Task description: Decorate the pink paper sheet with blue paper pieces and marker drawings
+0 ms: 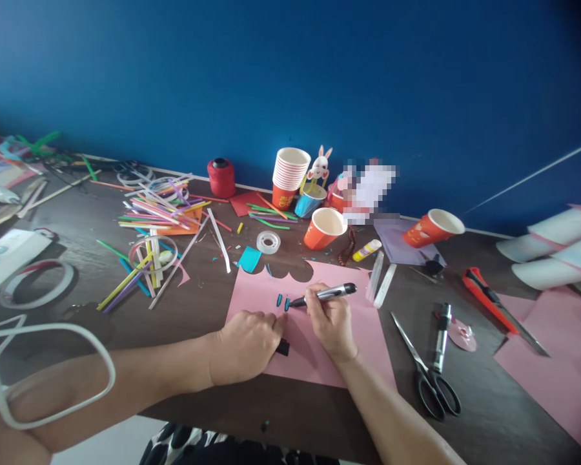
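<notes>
My right hand (333,323) grips a silver and black marker (332,294), its tip at one of two small blue paper pieces (279,299) with dark edges. These lie on a pink sheet of paper (319,361) whose far edge is cut in scallops. My left hand (252,343) rests curled on the sheet, a fingertip beside the blue piece near the marker's tip. From under its fingers sticks out a black marker cap (283,347), apparently held in the hand; the rest is hidden.
Scissors (428,378), another marker (442,336) and a red utility knife (489,300) lie to the right. Behind the sheet are a tape roll (268,242), a paper cup (319,236) and a cup stack (290,177). Coloured sticks (162,206) and a white cable (107,361) are left.
</notes>
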A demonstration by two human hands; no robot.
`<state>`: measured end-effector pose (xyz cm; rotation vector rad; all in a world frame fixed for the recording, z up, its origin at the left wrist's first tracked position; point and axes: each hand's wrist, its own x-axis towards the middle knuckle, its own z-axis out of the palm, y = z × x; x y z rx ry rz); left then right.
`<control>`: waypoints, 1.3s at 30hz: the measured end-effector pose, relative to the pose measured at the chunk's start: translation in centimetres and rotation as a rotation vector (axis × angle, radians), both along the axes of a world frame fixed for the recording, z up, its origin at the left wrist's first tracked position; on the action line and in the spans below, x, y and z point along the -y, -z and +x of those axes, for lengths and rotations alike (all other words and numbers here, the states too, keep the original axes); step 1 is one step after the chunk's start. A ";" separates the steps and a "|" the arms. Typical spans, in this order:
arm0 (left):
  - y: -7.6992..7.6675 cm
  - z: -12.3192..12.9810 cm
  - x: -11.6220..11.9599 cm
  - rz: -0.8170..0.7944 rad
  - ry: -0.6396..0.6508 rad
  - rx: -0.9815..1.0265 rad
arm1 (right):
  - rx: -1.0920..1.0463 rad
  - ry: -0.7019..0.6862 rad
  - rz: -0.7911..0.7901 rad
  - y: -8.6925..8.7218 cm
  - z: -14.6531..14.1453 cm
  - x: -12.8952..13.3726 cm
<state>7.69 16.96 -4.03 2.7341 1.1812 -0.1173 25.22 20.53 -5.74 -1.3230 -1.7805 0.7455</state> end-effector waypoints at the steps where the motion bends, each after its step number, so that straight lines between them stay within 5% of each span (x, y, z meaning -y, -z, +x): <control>1: 0.0 0.0 0.0 0.000 0.002 0.001 | -0.003 0.007 0.000 0.0 0.0 0.0; 39: 0.1 0.0 0.0 0.023 -0.003 0.024 | 0.008 0.061 0.017 0.0 -0.1 -0.2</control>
